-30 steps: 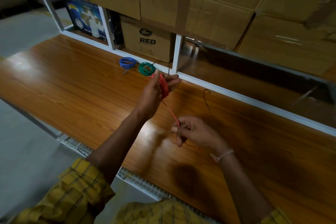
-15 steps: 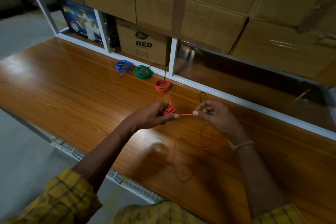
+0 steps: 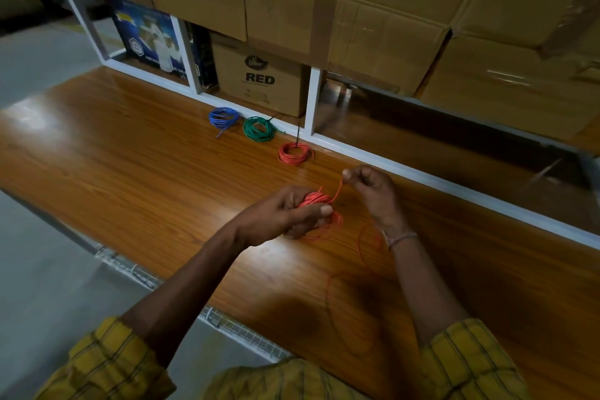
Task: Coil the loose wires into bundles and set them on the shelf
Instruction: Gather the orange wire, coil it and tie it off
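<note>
On the long glossy wooden shelf board [image 3: 136,153], three finished wire coils, blue [image 3: 223,117], green [image 3: 258,128] and orange-red [image 3: 294,153], lie in a row toward 11 o'clock of the hands. The left hand [image 3: 285,214] is clenched around a half-wound orange-red wire bundle [image 3: 319,208]. The right hand [image 3: 370,191], just beside it at 2 o'clock, pinches the strand, whose loose tail [image 3: 367,247] trails toward 5 o'clock; I judge the next wrap feeds from there.
</note>
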